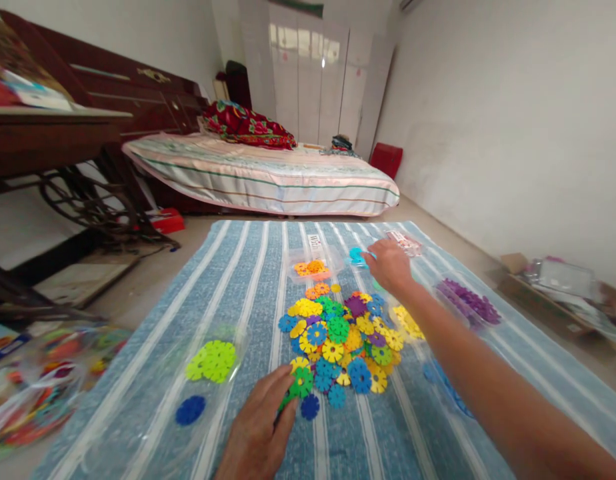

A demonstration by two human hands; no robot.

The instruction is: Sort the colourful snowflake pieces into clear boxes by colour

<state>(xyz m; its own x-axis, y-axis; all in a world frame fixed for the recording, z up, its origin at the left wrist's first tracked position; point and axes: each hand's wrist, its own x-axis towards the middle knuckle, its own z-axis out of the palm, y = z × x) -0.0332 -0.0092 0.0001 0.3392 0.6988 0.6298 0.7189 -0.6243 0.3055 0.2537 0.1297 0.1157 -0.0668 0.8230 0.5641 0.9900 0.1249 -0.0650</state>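
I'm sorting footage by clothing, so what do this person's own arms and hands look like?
The left hand and right hand are ungloved. The right forearm is bare to the picture's edge, with no sleeve, watch or bracelet showing. The left forearm is out of frame.

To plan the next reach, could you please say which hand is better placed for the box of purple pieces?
Probably the right hand: it looks nearer that box, while the left hand holds a green piece at the near-left edge of the mixed pile.
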